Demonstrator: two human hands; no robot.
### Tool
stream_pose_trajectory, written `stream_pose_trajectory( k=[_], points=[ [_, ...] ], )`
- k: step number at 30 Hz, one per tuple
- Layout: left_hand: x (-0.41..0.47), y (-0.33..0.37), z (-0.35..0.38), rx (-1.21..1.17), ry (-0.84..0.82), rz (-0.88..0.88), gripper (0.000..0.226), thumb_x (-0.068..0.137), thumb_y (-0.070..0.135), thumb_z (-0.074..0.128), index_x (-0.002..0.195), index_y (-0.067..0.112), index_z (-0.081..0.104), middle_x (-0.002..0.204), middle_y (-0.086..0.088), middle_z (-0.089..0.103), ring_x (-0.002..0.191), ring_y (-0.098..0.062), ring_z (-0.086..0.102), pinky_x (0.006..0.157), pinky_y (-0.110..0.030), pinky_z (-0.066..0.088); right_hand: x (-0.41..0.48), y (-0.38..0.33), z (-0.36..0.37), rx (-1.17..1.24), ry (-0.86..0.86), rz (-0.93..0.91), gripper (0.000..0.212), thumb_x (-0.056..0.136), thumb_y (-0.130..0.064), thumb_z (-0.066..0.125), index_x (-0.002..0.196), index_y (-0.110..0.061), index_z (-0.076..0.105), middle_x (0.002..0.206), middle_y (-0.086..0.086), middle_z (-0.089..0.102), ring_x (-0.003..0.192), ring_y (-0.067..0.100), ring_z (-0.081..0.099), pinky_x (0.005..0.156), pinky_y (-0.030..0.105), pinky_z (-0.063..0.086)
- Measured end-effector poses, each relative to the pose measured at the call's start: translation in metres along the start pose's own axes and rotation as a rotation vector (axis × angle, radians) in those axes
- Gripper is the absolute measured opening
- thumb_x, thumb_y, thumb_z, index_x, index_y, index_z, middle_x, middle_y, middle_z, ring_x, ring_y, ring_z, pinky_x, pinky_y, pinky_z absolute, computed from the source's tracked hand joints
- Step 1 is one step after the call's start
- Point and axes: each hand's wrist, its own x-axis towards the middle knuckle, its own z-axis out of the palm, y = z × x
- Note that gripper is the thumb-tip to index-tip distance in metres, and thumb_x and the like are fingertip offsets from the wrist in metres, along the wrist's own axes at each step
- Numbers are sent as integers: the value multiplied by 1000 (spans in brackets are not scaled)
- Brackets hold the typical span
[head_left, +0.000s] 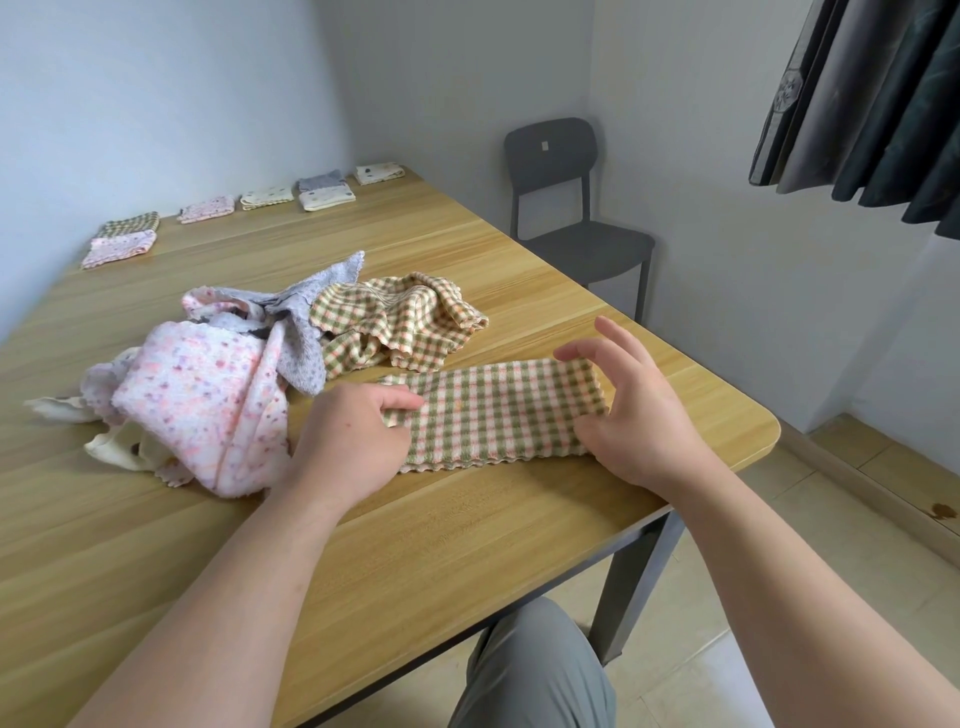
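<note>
Along the far left edge of the table (467, 525), by the wall, lies a row of folded cloths (218, 208). Nearer, a loose heap spreads out: a pink speckled cloth (197, 400), a grey cloth (301, 338) and a crumpled checked cloth (400, 317), with bare wood in front of them. The left hand (348, 441) pinches the left end of the folded checked strip (498, 410), thumb on top and fingers curled. The strip lies flat near the table's right edge, its scalloped edge facing the person. The right hand (639, 410) arches over the strip's right end, fingers spread, a fingertip touching the far corner. Beyond the table stands a grey chair (571, 208).
</note>
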Motion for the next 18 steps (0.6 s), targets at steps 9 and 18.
stream_pose_trajectory(
  k=[9, 18],
  points=[
    [1, -2, 2, 101, -22, 30, 41, 87, 6, 65, 116, 34, 72, 101, 15, 70, 35, -4, 38, 36, -21, 37, 1, 1, 1, -30, 67, 10, 62, 80, 7, 62, 120, -39, 54, 161, -8, 26, 150, 20, 23, 105, 29, 34],
    [2, 10, 8, 251, 143, 258, 41, 96, 21, 57, 136, 29, 59, 141, 13, 53, 136, -10, 40, 120, -31, 21, -4, -5, 7, -283, 357, -148, 34, 77, -13, 70, 107, -29, 67, 136, -6, 55, 129, 18, 48, 75, 31, 48]
  ],
)
